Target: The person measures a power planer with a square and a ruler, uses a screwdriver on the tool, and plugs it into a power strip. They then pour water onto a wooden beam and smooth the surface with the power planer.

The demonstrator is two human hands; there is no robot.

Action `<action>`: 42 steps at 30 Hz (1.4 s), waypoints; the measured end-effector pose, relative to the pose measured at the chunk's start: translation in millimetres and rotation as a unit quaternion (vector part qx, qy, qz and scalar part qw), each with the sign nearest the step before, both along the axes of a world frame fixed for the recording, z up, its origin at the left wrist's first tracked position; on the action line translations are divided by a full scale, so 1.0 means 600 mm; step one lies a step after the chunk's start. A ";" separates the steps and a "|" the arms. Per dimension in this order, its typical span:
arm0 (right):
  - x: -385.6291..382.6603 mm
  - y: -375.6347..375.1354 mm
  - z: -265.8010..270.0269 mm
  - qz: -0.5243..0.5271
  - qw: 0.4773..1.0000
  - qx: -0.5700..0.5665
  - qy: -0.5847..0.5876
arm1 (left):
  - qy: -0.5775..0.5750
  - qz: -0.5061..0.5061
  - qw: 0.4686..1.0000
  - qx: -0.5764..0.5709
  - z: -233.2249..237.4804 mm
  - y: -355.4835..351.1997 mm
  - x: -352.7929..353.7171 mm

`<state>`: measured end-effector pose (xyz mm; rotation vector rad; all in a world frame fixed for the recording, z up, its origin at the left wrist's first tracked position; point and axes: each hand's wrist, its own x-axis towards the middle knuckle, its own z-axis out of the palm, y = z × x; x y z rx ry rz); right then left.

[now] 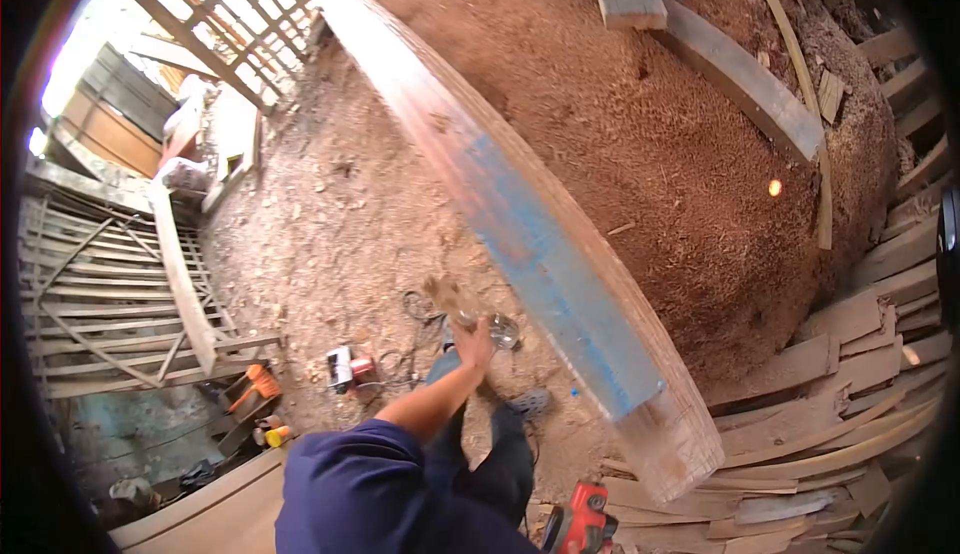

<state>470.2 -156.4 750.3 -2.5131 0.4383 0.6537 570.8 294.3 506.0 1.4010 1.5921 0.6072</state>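
My left hand (473, 346) reaches out over the ground in front of my legs, its fingers closed around a clear, shiny thing (504, 332) that looks like a plastic bottle. A blurred tan piece (447, 296) shows just beyond the fingers. To the right of the hand lies a long, thick wooden plank (560, 294), its upper face partly coated in blue. At the bottom edge is a red power tool (585, 519), to the right of my body. My right hand is out of view.
A white and red object (348, 368) lies by a cable on the chip-covered ground. An orange tool (262, 382) is at left, near slatted wood (110, 284). Beyond the plank rises a sawdust heap (700, 224) bearing a curved board (745, 84). Offcuts (830, 434) cover the lower right.
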 end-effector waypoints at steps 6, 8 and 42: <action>-0.018 -0.006 0.002 0.010 0.995 -0.031 -0.097 | 0.085 -0.374 0.906 0.179 0.490 0.288 -0.041; 0.000 0.007 -0.007 0.014 0.994 0.041 -0.099 | 0.156 -0.521 0.764 0.346 0.649 0.339 -0.008; -0.061 0.475 0.089 -0.235 0.968 0.088 -0.024 | 0.587 -0.544 0.477 0.363 0.813 0.984 0.328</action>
